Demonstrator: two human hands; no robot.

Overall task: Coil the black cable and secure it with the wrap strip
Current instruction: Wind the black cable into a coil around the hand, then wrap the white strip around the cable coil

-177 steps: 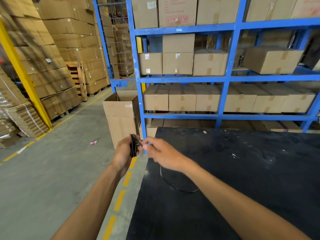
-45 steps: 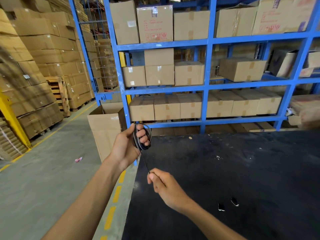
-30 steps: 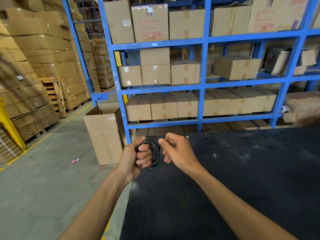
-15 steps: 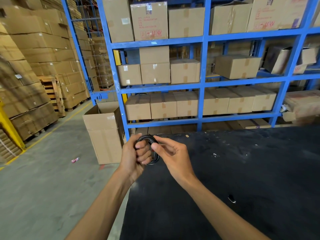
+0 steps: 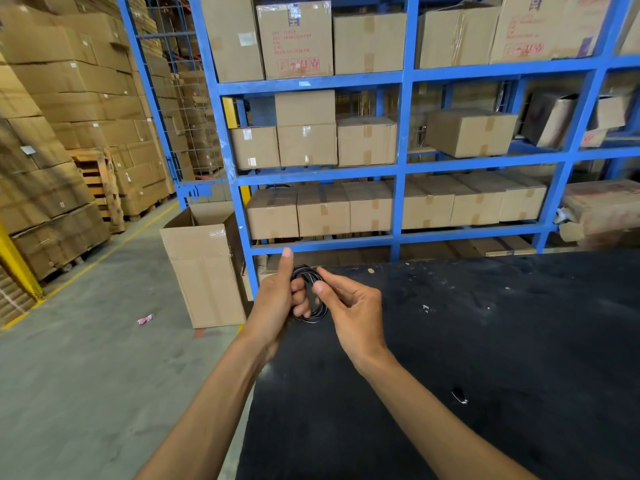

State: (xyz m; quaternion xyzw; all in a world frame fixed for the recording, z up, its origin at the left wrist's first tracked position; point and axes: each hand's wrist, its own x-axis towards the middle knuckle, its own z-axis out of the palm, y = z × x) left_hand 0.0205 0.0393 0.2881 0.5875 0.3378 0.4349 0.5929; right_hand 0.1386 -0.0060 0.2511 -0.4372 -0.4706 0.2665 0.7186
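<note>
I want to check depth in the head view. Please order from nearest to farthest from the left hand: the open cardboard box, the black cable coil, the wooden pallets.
1. Black cable coil, in left hand.
2. Open cardboard box, on floor, left.
3. Wooden pallets, far left.

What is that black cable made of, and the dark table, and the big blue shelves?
The cable looks like plastic or rubber-coated wire: thin, glossy, bent into loops in the left hand. The table has a matte black top, scuffed and speckled; whether rubber or painted board, I cannot tell. The shelves look like blue-painted metal: straight, slim beams carrying many boxes.
</note>
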